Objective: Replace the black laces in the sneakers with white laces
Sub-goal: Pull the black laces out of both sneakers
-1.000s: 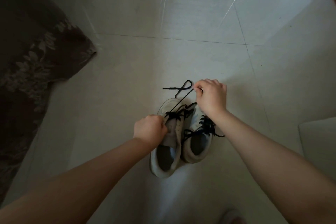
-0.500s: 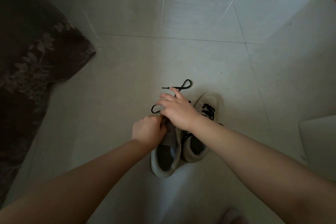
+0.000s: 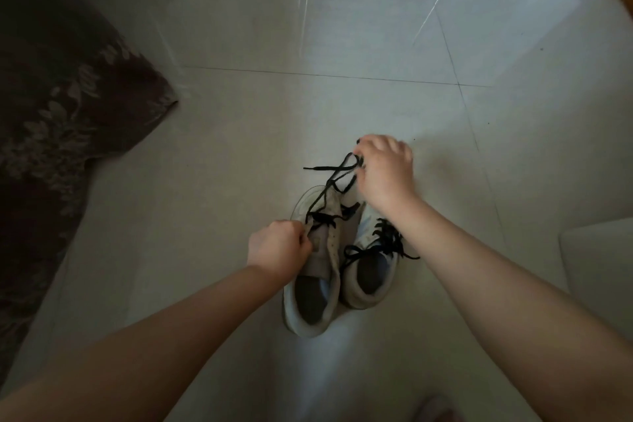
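Black flat lace (image 3: pixel 329 178) runs taut from the pinching fingers of the right hand (image 3: pixel 383 171) down to the worn grey left sneaker (image 3: pixel 315 271). Left hand (image 3: pixel 277 247) curls its fingers on that sneaker's tongue edge. Right sneaker (image 3: pixel 370 271), just beside on the smooth tiled floor (image 3: pixel 239 134), keeps its lace.

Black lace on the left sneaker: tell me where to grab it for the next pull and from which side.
Pinch the black lace on the taut stretch just beyond the last eyelets it still crosses, coming from above at the toe end. That stretch stands clear of the left sneaker, so fingers can likely close round it. The right hand already grips it farther out; the left hand holds the sneaker by its upper.
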